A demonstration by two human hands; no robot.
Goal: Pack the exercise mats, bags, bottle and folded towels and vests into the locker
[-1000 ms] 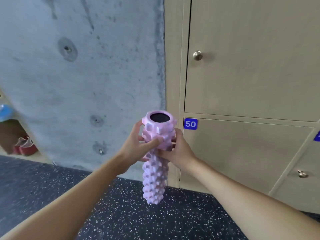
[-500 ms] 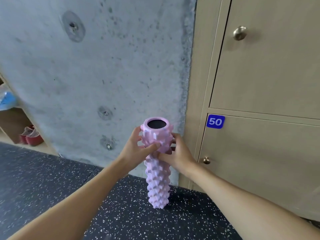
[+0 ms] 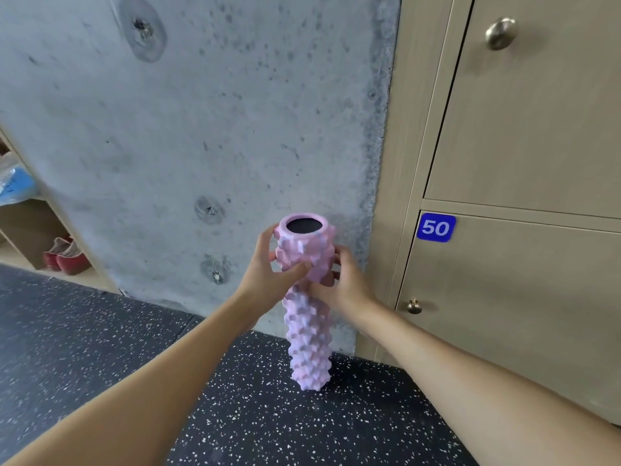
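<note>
Speckled floor (image 3: 100,331) beside locker 50 (image 3: 521,314): pink roller (image 3: 309,344) upright, fingers (image 3: 294,270) of your left hand (image 3: 268,277) and right hand (image 3: 346,284) gripping its top.

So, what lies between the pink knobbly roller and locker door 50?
Head view: the right hand gripping the pink knobbly foam roller, then the beige locker side panel.

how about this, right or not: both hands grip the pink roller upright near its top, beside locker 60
No: the head view shows the locker label reads 50, not 60. The left hand and right hand do grip the roller upright near its top.
</note>
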